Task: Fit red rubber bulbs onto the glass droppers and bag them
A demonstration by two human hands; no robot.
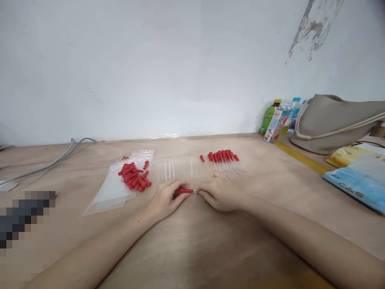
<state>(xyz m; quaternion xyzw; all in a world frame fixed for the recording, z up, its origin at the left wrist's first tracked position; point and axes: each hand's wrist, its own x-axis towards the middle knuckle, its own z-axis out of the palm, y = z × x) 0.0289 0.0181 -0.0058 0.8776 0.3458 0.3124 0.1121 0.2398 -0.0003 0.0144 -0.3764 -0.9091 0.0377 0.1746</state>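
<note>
Between the fingers of my left hand (168, 199) is a red rubber dropper bulb (187, 190), lying sideways. My right hand (221, 194) pinches a clear glass dropper tube (195, 191), whose end meets the bulb's open end; most of the tube is hidden by my fingers. Beyond my left hand, loose red bulbs (134, 176) lie heaped on clear plastic bags (110, 194). A row of bare glass tubes (174, 169) lies behind both hands. Past my right hand rest several droppers (224, 156) with red bulbs on their tubes, one of them (202, 159) a little apart.
Bottles (273, 122) stand by the wall at the back right, beside a grey-beige bag (337, 124). Blue and yellow packs (357, 182) lie at the right. A grey cable (60, 154) crosses the table (186, 249) at the left, near a pixelated dark area.
</note>
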